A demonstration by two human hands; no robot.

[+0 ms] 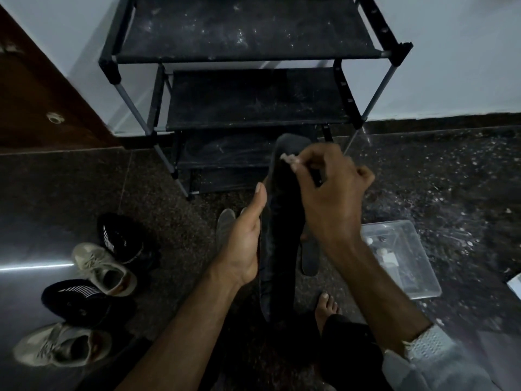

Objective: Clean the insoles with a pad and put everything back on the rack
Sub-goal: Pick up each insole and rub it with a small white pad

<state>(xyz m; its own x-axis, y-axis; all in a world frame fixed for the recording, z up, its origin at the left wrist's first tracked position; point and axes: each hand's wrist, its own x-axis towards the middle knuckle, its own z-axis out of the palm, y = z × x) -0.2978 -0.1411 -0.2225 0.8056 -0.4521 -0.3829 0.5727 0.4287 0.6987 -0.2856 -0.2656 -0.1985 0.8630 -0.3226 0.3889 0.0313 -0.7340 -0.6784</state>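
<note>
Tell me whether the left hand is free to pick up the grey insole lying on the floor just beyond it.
Probably not yet: the left hand holds the black insole while the right hand rubs it with a pad. The grey insole lies unblocked.

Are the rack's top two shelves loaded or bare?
Bare: the rack shows only dusty black fabric on both; the shoes sit on the floor.

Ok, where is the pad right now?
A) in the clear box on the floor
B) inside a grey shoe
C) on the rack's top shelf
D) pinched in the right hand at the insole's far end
D: the right hand pinches the small pale pad against the far end of the dark insole, which the left hand supports.
</note>
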